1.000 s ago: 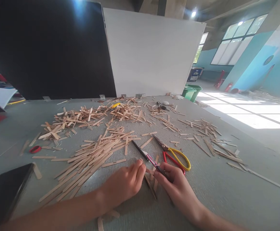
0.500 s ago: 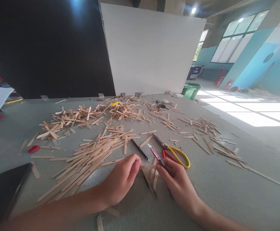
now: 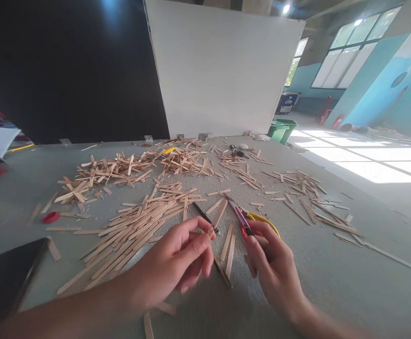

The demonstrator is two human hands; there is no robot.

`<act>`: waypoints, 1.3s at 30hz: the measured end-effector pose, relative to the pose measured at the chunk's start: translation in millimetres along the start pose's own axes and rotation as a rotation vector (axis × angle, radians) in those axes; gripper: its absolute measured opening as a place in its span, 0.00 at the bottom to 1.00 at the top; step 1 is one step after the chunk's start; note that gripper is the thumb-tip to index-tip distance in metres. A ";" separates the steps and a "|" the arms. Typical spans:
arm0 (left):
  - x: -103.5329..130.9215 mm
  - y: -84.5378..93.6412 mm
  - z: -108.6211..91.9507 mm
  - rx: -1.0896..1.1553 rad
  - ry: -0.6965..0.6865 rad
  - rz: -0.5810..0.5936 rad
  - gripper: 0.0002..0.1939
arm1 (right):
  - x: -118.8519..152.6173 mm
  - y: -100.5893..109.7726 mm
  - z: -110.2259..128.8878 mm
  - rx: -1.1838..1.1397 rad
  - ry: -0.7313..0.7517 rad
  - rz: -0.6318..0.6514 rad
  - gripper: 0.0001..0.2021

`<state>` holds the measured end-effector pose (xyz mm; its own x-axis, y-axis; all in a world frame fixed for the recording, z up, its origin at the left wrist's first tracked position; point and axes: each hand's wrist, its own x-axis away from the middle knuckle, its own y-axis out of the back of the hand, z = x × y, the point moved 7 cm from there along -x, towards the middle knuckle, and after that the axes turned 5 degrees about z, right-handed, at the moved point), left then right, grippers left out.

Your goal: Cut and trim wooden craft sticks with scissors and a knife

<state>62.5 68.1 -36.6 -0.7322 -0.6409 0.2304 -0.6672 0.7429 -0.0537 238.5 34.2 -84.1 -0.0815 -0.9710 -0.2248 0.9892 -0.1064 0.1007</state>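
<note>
Between the fingers of my left hand point(image 3: 187, 256) is a wooden craft stick point(image 3: 219, 214), its free end pointing up and to the right. My right hand point(image 3: 274, 263) is closed around a pink and black craft knife point(image 3: 241, 217), tip up and away from me. Behind that hand lie yellow-handled scissors point(image 3: 261, 218), partly covered by it. A black pen point(image 3: 201, 213) rests just beyond my left hand, partly hidden by it. Two loose craft sticks point(image 3: 230, 256) lie between the hands, beside a thin dark-tipped tool point(image 3: 222, 273).
A large fan of craft sticks point(image 3: 134, 235) spreads to the left, with more heaps point(image 3: 109, 169) behind. Scattered sticks point(image 3: 307, 183) lie at the right. A red tape ring point(image 3: 50, 217) and a dark phone-like slab point(image 3: 11, 273) sit at left. A white panel point(image 3: 222, 70) stands behind.
The craft stick has left my right fingers and now tilts upward in my left hand. My hands have moved apart, and the knife has shifted slightly right and up.
</note>
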 end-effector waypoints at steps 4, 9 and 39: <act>16.6 2.0 -20.7 -0.067 -0.113 -0.134 0.15 | 4.6 -5.4 12.8 0.109 0.128 0.076 0.10; 29.5 3.8 -31.5 -0.153 -0.163 -0.264 0.14 | 10.1 -8.8 21.6 0.241 0.258 0.118 0.07; 26.3 6.7 -25.0 -0.260 -0.084 -0.251 0.14 | 19.0 1.8 47.6 0.521 0.378 -0.053 0.09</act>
<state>42.2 61.1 -6.6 -0.5664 -0.8148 0.1238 -0.7781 0.5782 0.2453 232.9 5.4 -42.0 0.0136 -0.8292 -0.5589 0.7888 -0.3346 0.5156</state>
